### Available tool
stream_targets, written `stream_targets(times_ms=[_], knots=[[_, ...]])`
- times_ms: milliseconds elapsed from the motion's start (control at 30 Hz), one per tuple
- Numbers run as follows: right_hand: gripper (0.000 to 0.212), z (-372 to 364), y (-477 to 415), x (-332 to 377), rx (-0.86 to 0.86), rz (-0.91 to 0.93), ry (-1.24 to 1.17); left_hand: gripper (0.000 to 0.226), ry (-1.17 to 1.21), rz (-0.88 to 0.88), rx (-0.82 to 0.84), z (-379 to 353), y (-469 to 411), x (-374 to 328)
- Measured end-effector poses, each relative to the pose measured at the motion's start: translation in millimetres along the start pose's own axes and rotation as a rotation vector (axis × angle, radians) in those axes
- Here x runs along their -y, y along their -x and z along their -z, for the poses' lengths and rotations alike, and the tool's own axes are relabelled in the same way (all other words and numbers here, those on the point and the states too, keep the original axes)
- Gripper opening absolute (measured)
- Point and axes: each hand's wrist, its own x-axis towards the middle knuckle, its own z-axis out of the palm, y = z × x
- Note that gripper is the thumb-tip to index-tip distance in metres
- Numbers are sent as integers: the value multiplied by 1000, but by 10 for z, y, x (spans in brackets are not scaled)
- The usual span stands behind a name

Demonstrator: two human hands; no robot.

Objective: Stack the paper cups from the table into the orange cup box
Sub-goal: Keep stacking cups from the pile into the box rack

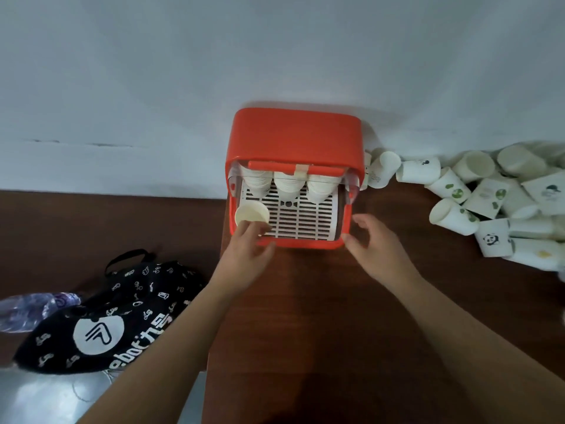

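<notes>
The orange cup box (295, 134) stands against the wall with its front open over a white slotted tray (301, 217). Three stacks of white paper cups (289, 183) fill the back row. A single paper cup (251, 214) stands mouth up at the tray's front left corner. My left hand (249, 244) grips this cup from below. My right hand (374, 240) hovers at the box's front right corner with relaxed fingers, holding nothing. A pile of loose paper cups (489, 197) lies on the table to the right.
The brown table (305, 316) runs from the wall toward me. A black printed bag (107, 319) and a crumpled plastic bottle (33, 307) lie on a lower surface to the left. The white wall (183, 87) stands right behind the box.
</notes>
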Motion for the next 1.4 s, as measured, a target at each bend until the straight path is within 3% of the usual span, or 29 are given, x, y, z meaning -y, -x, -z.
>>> stream_targets(times_ms=[167, 333, 500, 633, 833, 967, 1133, 1267, 1400], knots=[[59, 677, 143, -938, -106, -183, 77, 29, -139, -155, 235, -584, -208, -551], [57, 1181, 147, -1579, -178, -239, 122, 30, -177, -287, 350, -1286, -533, -1404], [52, 1569, 145, -2118, -333, -216, 118, 38, -230, -319, 366, -1977, -917, -2083], [52, 1704, 85, -2461, -318, -234, 135, 55, -355, -313, 366, -2531, -1245, -2405], [58, 1578, -180, -2764, -242, -256, 215, 83, -593, -247, 459, -3155, -1640, -2511], [56, 1515, -322, -2915, -224, -255, 234, 82, -702, -271, 425, -3367, -1685, -2456], [55, 1401, -328, -2985, -152, -199, 323, 79, -638, -243, 429, -3438, -1578, -2288], [55, 1344, -301, -2979, -108, -192, 242, 86, -630, -175, 532, -3326, -1460, -2133], [59, 1305, -242, -2895, -54, -203, 130, 73, -592, -203, 520, -3116, -1343, -1979]])
